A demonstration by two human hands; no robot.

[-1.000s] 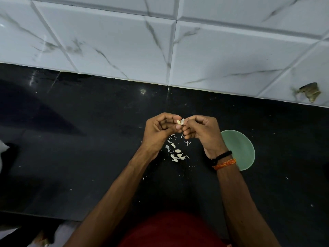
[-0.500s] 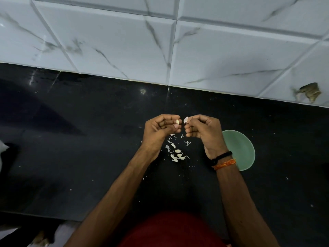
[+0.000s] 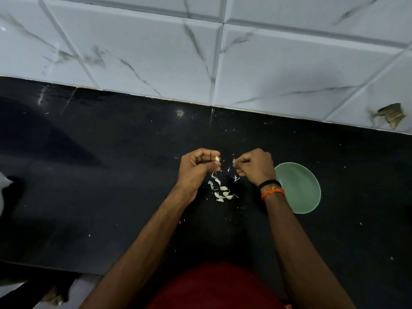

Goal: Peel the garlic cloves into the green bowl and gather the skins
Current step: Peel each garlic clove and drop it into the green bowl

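My left hand (image 3: 196, 168) is curled and pinches a small pale garlic clove (image 3: 217, 159) at its fingertips, above the black counter. A hand's width to the right, my right hand (image 3: 254, 167) is curled too and pinches a thin flake of garlic skin (image 3: 233, 161). Between and below the hands lies a small scatter of white garlic cloves and skins (image 3: 221, 191) on the counter. The green bowl (image 3: 299, 188) sits to the right, partly behind my right wrist; I cannot see its contents.
The black counter (image 3: 111, 175) runs back to a white marble-patterned tile wall (image 3: 200, 52) with a chipped spot (image 3: 391, 114) at far right. Tiny skin specks dot the counter. A white object (image 3: 3, 188) pokes in at the left edge.
My hands have drawn apart: the left keeps the clove, the right has pulled a piece of skin away to the right. More small skin bits lie below them.
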